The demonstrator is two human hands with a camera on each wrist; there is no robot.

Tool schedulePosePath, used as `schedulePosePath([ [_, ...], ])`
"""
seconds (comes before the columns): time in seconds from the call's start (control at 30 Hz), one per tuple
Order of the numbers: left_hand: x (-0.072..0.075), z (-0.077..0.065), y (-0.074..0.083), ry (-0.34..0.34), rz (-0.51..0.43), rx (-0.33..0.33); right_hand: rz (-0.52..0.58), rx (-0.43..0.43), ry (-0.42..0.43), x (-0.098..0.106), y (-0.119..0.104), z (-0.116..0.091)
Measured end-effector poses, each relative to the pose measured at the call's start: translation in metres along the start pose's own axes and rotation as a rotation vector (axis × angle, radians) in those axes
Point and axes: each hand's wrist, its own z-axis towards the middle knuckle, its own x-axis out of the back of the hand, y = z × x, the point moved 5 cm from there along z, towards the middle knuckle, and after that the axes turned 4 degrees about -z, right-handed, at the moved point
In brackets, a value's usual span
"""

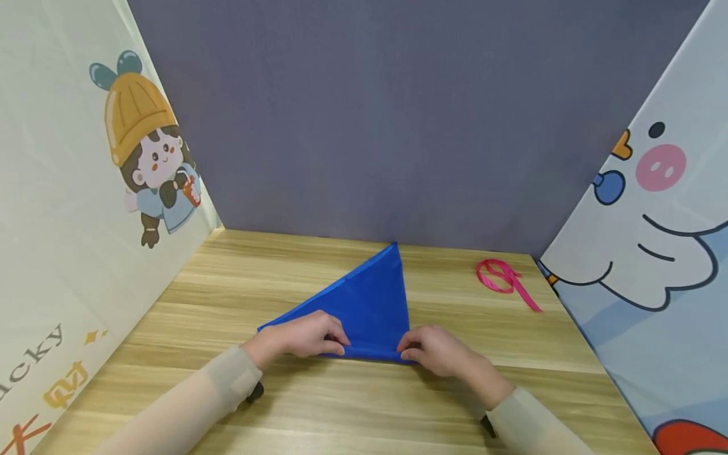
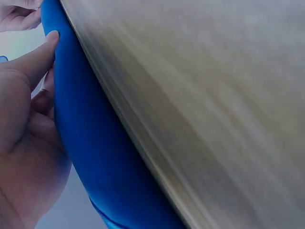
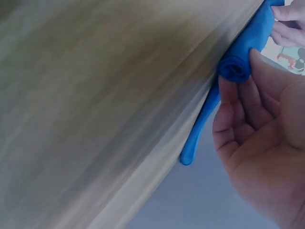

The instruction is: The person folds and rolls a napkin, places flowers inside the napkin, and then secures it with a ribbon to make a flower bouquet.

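Note:
A blue cloth (image 1: 370,297) lies on the wooden table, roughly triangular, with one corner pointing toward the back wall. Its near edge is rolled into a narrow tube. My left hand (image 1: 309,333) pinches this roll near the middle, with the thumb on the near side. At the roll's right end, my right hand (image 1: 435,351) grips it between thumb and curled fingers. The spiral end of the blue roll (image 3: 236,69) shows beside the fingers in the right wrist view. In the left wrist view, the left thumb presses against the smooth blue roll (image 2: 90,129).
A coiled pink ribbon (image 1: 500,277) lies at the back right of the wooden table (image 1: 352,404). A grey panel (image 1: 370,126) stands behind the table. Printed cartoon panels flank it on the left (image 1: 57,177) and right (image 1: 637,253).

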Motion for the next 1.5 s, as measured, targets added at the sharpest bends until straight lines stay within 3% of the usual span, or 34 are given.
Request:
schedulePosePath([
  [0.23,0.002,0.004,-0.005,0.004,-0.06,0.036,0.07,-0.03,0.014,0.0,0.01,0.002],
  [0.5,0.003,0.006,0.0,0.003,0.007,-0.012,0.097,0.033,0.021,-0.001,0.009,0.004],
  [0.67,0.003,0.008,0.003,0.022,0.094,-0.074,0.038,0.077,0.003,-0.001,0.005,0.005],
  [0.8,0.003,0.009,0.004,0.047,0.136,-0.071,0.003,0.088,0.004,0.0,0.001,0.006],
  [1.03,0.002,0.015,0.006,0.073,0.145,-0.052,-0.058,0.04,0.03,0.0,-0.006,0.011],
  [1.23,0.0,0.02,0.008,0.06,0.104,-0.062,-0.109,0.05,0.084,-0.002,-0.022,0.022],
  [1.33,0.0,0.02,0.008,0.052,0.068,-0.051,-0.057,0.034,0.077,-0.005,-0.024,0.026],
  [1.5,0.0,0.019,0.006,0.047,0.045,-0.045,0.12,0.009,0.05,-0.011,-0.017,0.027],
])
